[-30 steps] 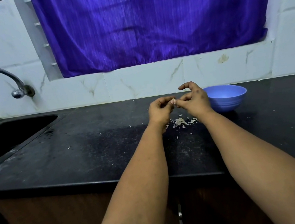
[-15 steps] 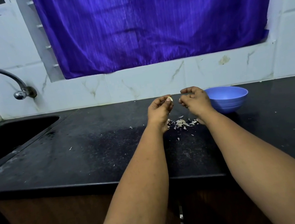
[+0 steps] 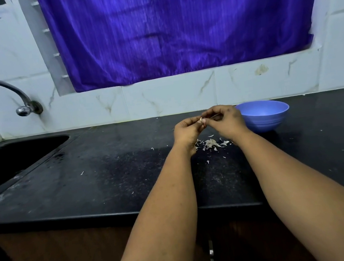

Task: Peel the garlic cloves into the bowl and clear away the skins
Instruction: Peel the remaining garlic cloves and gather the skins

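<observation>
Just left of the bowl, the left hand pinched a garlic clove in curled fingers; the right hand met it, fingers bent, pinching. Skins lay below them.

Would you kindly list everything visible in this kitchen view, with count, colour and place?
garlic clove: one, pale, pinched between both hands above the counter
garlic skins: a small pile plus scattered flakes, whitish, on the counter below the hands
bowl: one, blue, on the counter right of the hands
counter: one, black
sink: one, black, far left
tap: one, chrome, on the wall above the sink
curtain: one, purple, over the window
wall tiles: white marbled, behind the counter
left hand: holds the clove
right hand: pinches at the clove
</observation>
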Action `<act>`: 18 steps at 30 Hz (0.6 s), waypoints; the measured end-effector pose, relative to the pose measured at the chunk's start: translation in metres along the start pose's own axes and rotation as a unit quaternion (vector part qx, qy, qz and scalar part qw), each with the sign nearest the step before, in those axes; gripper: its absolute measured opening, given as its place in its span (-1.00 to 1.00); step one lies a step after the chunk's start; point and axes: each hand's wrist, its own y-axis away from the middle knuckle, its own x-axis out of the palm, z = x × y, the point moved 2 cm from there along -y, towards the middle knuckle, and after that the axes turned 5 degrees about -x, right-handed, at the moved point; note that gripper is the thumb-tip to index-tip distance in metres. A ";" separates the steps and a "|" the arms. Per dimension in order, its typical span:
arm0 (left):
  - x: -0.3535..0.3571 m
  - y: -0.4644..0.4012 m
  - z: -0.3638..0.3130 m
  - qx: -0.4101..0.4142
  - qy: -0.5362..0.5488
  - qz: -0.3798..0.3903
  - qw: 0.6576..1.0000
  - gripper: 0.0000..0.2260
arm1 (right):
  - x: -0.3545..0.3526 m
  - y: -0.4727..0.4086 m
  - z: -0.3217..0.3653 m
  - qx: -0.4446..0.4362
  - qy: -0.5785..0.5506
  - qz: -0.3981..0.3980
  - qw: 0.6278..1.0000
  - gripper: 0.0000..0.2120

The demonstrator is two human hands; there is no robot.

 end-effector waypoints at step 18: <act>0.001 0.002 -0.003 -0.019 -0.052 0.001 0.998 -0.83 | 0.005 -0.005 -0.012 -0.013 0.173 0.092 0.981 -0.92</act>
